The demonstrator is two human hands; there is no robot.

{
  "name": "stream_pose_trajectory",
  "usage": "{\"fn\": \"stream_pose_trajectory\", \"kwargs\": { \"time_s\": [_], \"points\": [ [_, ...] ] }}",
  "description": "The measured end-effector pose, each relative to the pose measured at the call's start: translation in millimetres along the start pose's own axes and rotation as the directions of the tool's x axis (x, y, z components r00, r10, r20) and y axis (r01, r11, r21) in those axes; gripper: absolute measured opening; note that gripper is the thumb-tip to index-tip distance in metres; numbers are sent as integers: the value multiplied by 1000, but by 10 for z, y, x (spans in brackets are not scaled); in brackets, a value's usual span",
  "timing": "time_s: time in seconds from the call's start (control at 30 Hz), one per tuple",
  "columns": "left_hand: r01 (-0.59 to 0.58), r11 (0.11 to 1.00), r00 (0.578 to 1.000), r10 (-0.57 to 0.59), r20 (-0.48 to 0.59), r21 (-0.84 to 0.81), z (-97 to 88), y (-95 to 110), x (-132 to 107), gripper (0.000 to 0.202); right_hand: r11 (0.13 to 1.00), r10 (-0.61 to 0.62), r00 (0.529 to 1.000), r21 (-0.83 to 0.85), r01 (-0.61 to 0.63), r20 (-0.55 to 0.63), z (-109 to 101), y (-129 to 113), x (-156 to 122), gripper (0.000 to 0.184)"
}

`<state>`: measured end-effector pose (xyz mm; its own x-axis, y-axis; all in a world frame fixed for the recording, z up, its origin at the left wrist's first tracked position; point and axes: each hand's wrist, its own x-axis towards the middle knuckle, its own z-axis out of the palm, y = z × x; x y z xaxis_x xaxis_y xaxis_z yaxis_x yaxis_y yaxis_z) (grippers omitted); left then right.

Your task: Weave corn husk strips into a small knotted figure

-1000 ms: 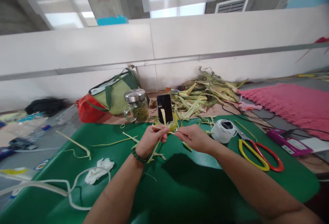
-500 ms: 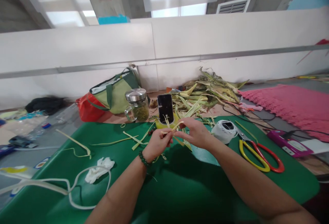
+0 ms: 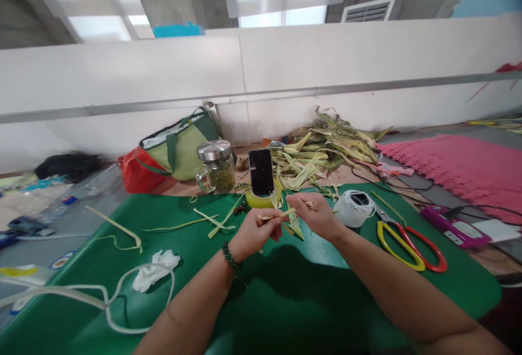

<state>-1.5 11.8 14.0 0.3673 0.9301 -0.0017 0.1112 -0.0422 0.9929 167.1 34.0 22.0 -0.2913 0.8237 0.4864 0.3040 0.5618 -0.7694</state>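
Observation:
Between my two hands a pale corn husk strip is stretched, just above the green table cover. My left hand, with a dark green bead bracelet at the wrist, pinches its left end. On the other side, my right hand has its fingers curled round the right end. Right behind the hands a phone stands upright in a yellow holder. Loose husk strips lie crossed to the left of my left hand. A white roll-like container is close to my right hand.
Scissors with red and yellow handles lie at right. A heap of corn husks is at the back, a lidded glass jar and a green bag at back left. A white cable and crumpled tissue lie front left.
My hands have drawn apart sideways, pulling the husk strip taut between them. My right hand's fingers, more spread before, are now closed round its end.

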Motion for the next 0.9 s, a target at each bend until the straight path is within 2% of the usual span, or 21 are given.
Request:
{"fn": "stream_pose_trajectory", "kwargs": {
  "time_s": [0.07,0.13,0.2,0.23,0.3,0.33,0.37,0.4,0.43,0.47,0.57,0.67,0.77,0.9],
  "points": [
    [5,999,1000,-5,-10,-35,3,-7,2,39,987,93,996,133,-92,-1,-10,24,30,57],
    [1,998,999,-4,-52,-58,-4,-32,18,41,939,188,982,289,-187,25,-37,64,78,57],
    [-15,999,988,9,-153,-38,-29,-69,42,39,874,264,963,410,-261,51,-74,86,118,55],
    [-29,1000,975,30,-219,6,-46,-88,54,37,863,284,959,429,-266,23,-90,82,125,54],
    [-69,981,936,127,-329,182,-79,-123,68,30,921,235,967,340,-188,-100,-91,44,96,50],
    [-92,950,916,198,-348,298,-90,-137,68,27,970,141,979,218,-106,-150,-69,15,61,45],
    [-114,906,903,265,-339,407,-95,-148,64,24,997,22,991,74,-12,-129,-30,-15,18,41],
    [-132,859,898,315,-307,494,-94,-157,56,22,996,-80,997,-48,80,3,22,-40,-28,40],
    [-151,819,904,341,-259,553,-87,-163,46,20,981,-124,980,-129,145,156,85,-58,-72,39],
    [-170,793,913,351,-210,585,-75,-169,36,19,967,-141,958,-173,187,250,150,-66,-108,40],
    [-233,758,923,370,-106,609,-34,-184,21,20,949,-115,953,-254,189,281,307,-39,-154,28],
    [-254,721,904,414,-107,644,-9,-215,39,18,942,-111,957,-279,188,268,341,0,-138,23],
    [-208,649,905,412,-109,731,2,-257,70,21,934,-130,955,-290,207,265,292,-13,-126,16],
    [-154,570,915,391,-102,807,23,-284,77,19,855,-200,939,-418,307,281,217,-55,-124,8]
  ]
}}
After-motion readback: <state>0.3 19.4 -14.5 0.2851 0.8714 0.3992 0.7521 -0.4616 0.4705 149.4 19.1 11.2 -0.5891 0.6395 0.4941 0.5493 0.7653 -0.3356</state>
